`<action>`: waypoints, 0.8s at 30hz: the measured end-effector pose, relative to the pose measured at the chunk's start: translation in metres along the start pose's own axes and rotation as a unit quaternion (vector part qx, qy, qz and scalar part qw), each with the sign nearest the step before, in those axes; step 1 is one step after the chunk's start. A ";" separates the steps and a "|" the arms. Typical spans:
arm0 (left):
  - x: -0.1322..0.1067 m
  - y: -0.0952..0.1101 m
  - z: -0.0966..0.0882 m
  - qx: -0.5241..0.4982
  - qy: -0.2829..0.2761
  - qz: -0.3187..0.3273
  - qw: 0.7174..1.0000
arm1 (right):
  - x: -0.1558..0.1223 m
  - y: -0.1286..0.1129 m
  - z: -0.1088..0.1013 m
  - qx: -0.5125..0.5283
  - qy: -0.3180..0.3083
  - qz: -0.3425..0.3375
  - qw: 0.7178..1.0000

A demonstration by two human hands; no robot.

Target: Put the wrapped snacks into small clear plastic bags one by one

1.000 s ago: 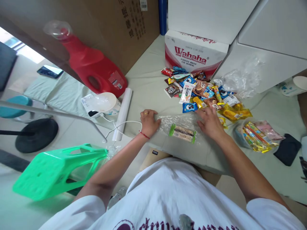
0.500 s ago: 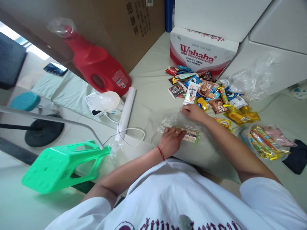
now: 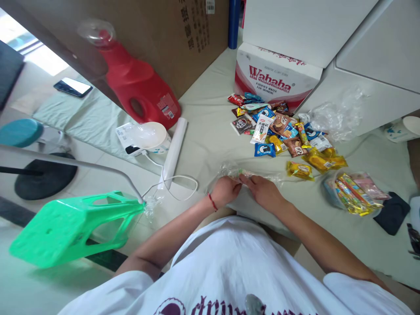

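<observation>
My left hand (image 3: pixel 225 190) and my right hand (image 3: pixel 264 190) meet at the near edge of the pale green table (image 3: pixel 203 131), fingers pinched together on a clear plastic bag (image 3: pixel 229 169). A green-ended snack bar inside the bag is mostly hidden behind my fingers. Just beyond my hands lies a heap of wrapped snacks (image 3: pixel 278 131), with a blue packet (image 3: pixel 264 149) and a yellow packet (image 3: pixel 299 169) nearest.
A Wahaha carton (image 3: pixel 275 78) and white boxes stand at the back. A filled clear bag of snacks (image 3: pixel 352 192) lies at right, a crumpled plastic bag (image 3: pixel 337 116) behind it. Left are a red jug (image 3: pixel 138 85), a white lamp (image 3: pixel 144 138), a paper roll (image 3: pixel 173 148) and a green stool (image 3: pixel 72 225).
My right hand came back from the snack heap to the bag's near side. Both hands now pinch the bag together, which is bunched up instead of lying flat.
</observation>
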State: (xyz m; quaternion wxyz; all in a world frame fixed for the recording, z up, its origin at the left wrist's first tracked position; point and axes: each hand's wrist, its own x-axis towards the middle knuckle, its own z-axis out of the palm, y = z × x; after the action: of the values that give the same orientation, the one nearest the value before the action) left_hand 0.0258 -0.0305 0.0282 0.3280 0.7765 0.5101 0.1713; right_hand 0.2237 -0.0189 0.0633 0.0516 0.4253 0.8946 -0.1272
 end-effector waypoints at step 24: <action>0.031 0.027 0.010 -0.058 0.104 -0.083 0.989 | -0.035 -0.007 0.029 0.184 0.115 -0.042 0.975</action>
State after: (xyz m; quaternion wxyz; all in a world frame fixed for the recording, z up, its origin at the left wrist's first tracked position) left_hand 0.0636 -0.0127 0.0370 0.3312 0.6887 0.5935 0.2524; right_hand 0.2405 -0.0573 0.0437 -0.1363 0.4017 0.8727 -0.2416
